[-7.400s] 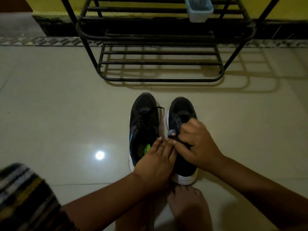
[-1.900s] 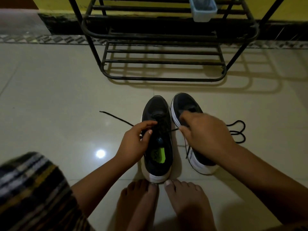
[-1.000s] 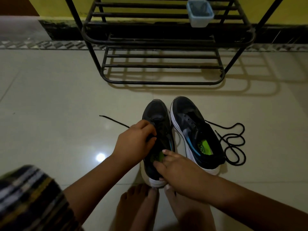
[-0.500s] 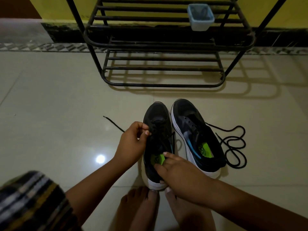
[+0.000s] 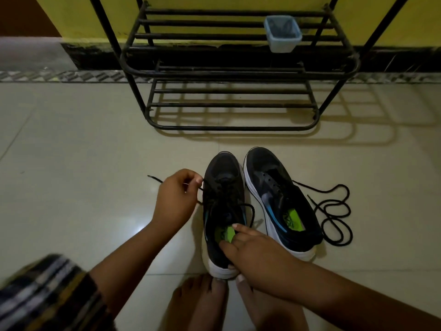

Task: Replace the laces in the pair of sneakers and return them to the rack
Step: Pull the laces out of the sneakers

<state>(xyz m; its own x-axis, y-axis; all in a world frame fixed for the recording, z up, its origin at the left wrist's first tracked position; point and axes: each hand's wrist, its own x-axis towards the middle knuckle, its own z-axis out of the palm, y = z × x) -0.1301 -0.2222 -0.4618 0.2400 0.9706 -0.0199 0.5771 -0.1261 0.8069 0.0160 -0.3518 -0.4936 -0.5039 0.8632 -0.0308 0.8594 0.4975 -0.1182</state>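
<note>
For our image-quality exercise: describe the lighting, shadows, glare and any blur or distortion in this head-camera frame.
Head view: dim overall; the rack throws barred shadows rightward on the floor; a soft glare patch lies between the hands; the striped sleeve is blurred; wide-angle bending bows the rack's bars.

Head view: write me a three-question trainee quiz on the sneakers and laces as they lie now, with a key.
1. True or false: the right sneaker has its lace threaded.
2. Which hand pinches the lace of the left sneaker? A) left hand B) right hand
3. Fill in: the loose lace lies on the floor to the ____ of the right sneaker.

Key:
1. False; its eyelets are bare.
2. A; the right hand holds the heel.
3. right
</note>
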